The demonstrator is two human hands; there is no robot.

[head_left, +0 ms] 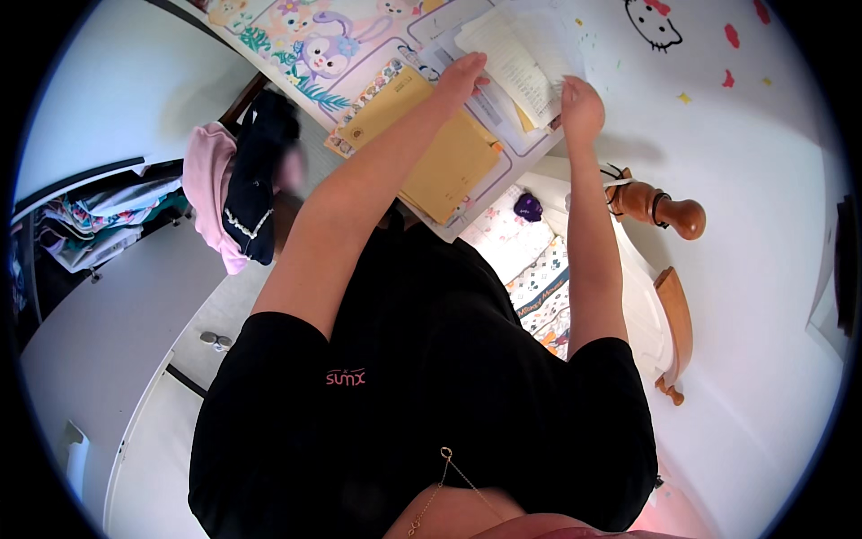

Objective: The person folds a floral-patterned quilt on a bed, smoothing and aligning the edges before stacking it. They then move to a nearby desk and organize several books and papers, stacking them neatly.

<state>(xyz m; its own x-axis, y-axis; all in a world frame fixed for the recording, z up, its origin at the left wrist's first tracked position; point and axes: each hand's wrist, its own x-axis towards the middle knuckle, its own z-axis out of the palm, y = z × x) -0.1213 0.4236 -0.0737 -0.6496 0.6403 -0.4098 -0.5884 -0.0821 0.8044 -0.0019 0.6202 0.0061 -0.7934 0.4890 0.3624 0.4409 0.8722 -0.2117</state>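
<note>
Loose printed paper sheets (522, 74), bent and lifted at one side, lie between my two hands at the top of the view. My left hand (465, 77) has its thumb and fingers around their left edge. At their right edge, my right hand (582, 111) pinches the paper, its fingers curled. Under the sheets are a clear sleeve and another printed sheet (488, 111). A stack of tan paper envelopes (451, 162) lies below my left forearm, on a sheet with a patterned edge (347, 135). All this rests on a cartoon-print desk mat (377, 60).
Pink and black garments (215, 188) hang left of the desk, near an open storage space with folded clothes (108, 219). A turned wooden post (656, 205) stands right, by a bed with printed bedding (545, 290) and a purple object (528, 207). A white wall (741, 236) bounds the right.
</note>
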